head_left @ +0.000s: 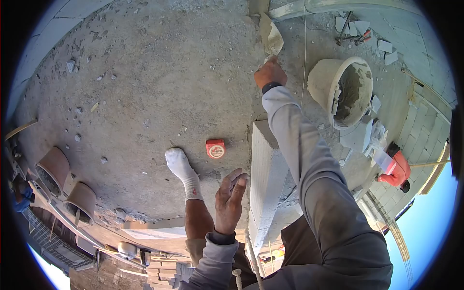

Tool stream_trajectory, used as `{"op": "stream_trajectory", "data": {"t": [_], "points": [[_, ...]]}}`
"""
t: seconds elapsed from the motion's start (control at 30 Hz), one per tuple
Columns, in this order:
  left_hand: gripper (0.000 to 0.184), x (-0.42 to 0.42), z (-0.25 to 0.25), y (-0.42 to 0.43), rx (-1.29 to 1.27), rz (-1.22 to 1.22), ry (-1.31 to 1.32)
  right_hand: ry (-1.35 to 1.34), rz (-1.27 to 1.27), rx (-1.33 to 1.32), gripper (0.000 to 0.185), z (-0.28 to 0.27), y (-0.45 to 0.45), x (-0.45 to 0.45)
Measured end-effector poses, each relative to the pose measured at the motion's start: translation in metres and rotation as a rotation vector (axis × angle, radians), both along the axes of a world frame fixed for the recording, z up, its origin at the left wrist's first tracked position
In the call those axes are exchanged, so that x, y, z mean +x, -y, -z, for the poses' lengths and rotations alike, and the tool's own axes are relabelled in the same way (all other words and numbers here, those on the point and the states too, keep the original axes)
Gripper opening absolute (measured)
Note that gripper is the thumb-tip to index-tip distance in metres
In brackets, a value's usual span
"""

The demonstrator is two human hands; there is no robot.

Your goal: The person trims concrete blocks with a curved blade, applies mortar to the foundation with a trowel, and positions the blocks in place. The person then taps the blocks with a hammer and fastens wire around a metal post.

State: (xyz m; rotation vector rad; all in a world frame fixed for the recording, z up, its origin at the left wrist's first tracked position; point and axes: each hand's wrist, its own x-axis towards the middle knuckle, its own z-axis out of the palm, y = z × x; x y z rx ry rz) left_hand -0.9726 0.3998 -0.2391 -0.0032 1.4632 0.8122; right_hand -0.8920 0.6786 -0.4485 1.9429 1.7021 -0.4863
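My right hand (270, 72) is closed in a fist at the end of an outstretched arm, gripping a trowel (271, 38) whose blade is coated with pale mortar. The handle is hidden inside the fist. Beyond the blade a strip of wet mortar (258, 7) lies on the concrete floor. My left hand (229, 200) hangs with fingers extended and thumb apart, holding nothing. Beside it, to the right, stands a long white block (263, 179). On the floor just above the left hand lies a red tape measure (215, 149).
A mortar-smeared bucket (333, 82) lies right of my right arm, past a taut string (304, 53). Block fragments (385, 46) are scattered behind it. My socked foot (180, 162) rests on the floor. Two more buckets (81, 200) stand lower left. A person in red (398, 166) bends at right.
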Motion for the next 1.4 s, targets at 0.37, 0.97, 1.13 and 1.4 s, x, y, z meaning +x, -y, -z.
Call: {"op": "stream_trajectory", "data": {"t": [0.37,0.97,1.13,1.4], "points": [[0.048,0.005,-0.001,0.004,0.014,0.011,-0.04,-0.259,0.094,0.118,0.051,-0.027,0.017,-0.008],[0.049,0.002,-0.003,0.001,-0.007,-0.032,-0.023,-0.78,0.734,-0.137,0.046,0.017,-0.016,-0.009],[0.047,0.005,-0.002,-0.003,0.014,-0.03,-0.023,-0.779,0.95,-0.224,0.043,-0.006,0.038,-0.005],[0.047,-0.009,-0.003,-0.012,0.003,-0.034,-0.024,-0.62,0.517,0.103,0.046,-0.015,0.022,-0.005]]}}
